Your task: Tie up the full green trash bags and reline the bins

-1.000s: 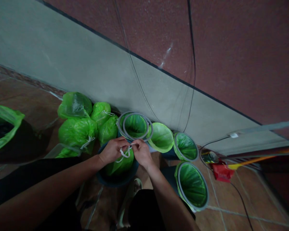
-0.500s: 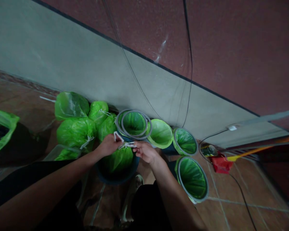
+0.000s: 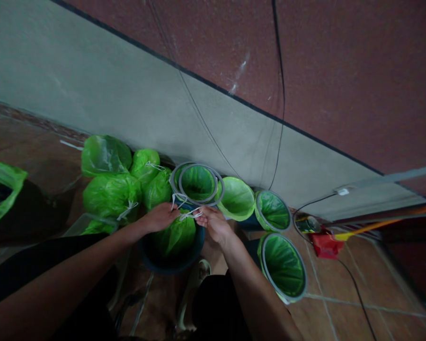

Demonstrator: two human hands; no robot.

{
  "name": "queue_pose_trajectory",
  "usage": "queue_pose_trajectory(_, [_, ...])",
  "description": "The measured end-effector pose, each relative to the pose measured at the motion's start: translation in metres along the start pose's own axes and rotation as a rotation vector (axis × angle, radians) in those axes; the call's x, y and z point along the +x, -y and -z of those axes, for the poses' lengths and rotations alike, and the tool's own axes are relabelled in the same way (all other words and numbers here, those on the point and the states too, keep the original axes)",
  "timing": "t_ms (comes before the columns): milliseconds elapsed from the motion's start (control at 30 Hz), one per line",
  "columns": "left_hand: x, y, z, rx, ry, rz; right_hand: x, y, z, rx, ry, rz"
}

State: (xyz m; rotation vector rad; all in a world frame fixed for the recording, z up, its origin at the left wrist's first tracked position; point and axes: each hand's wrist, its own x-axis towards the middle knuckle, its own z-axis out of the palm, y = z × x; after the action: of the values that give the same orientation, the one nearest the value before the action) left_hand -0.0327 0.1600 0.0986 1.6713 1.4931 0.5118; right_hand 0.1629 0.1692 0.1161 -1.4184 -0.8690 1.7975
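The white drawstring lies between the 2 hands, its long axis running roughly level from the left hand across to the right hand, with a small loop standing up on the left-hand side. Both hands are closed on it, their fingertips pinching the cord just apart from each other, and the left hand is nearer the loop. The cord sits directly above the gathered top of a green plastic bag, which fills a dark bucket on the tiled floor, between the forearms. Along the foot of the wall, 4 tied green bags are bunched to the left of the hands, and a clear plastic tub with green inside sits at their front edge. To the right stand 4 containers lined with green plastic, the nearest to the hands topped by 2 grey hoops. At the far left, 1 open green bag drapes over a dark opening. A red packet lies by the wall, near a yellow-and-orange broom handle.
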Motion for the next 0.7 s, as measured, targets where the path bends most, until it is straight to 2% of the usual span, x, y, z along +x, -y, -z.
queue_pose_trajectory(133, [0.001, 0.0, -0.002, -0.141, 0.016, 0.059, 0.0, 0.003, -0.002, 0.032, 0.135, -0.02])
queue_pose_trajectory(200, [0.002, 0.002, -0.004, -0.238, 0.016, 0.117, 0.0, 0.003, -0.002, -0.105, 0.164, -0.013])
queue_pose_trajectory(300, [0.003, 0.003, -0.005, -0.371, -0.01, 0.177, 0.0, 0.001, -0.003, -0.403, 0.166, 0.08])
queue_pose_trajectory(367, [0.002, 0.0, -0.004, -0.422, -0.034, 0.202, -0.002, -0.001, -0.003, -0.513, 0.194, 0.122])
queue_pose_trajectory(467, [0.0, -0.007, -0.003, -0.529, -0.03, 0.206, -0.005, -0.001, -0.002, -0.558, 0.215, 0.13])
queue_pose_trajectory(633, [-0.004, -0.011, -0.005, -0.897, 0.018, 0.213, -0.006, 0.003, 0.0, -0.548, 0.228, 0.146])
queue_pose_trajectory(700, [-0.004, -0.011, -0.005, -0.942, 0.019, 0.212, -0.006, 0.004, 0.0, -0.552, 0.216, 0.167])
